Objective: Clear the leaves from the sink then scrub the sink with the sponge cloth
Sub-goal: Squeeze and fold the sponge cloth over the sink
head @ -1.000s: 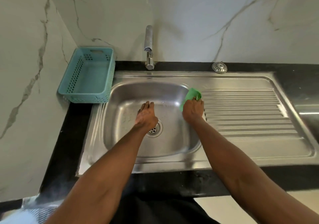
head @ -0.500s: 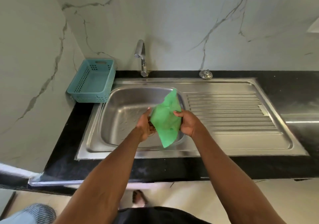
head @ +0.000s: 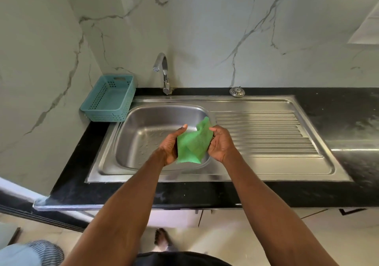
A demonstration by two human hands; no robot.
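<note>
Head view: 2 hands, left hand (head: 171,145) and right hand (head: 220,142), clamp the sponge cloth (head: 193,144) between their fingers (no leaves visible); scrubbing the sink (head: 143,171) below should follow.

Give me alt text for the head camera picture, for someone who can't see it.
Two hands, left hand and right hand, hold a green cloth between them above a steel sink. A tap stands behind the sink, a blue basket at its left, on a black counter.

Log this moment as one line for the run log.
phase: scrub prep | left hand: holds sponge cloth | right hand: holds cloth | cloth: above sink basin | leaves: none visible
</note>
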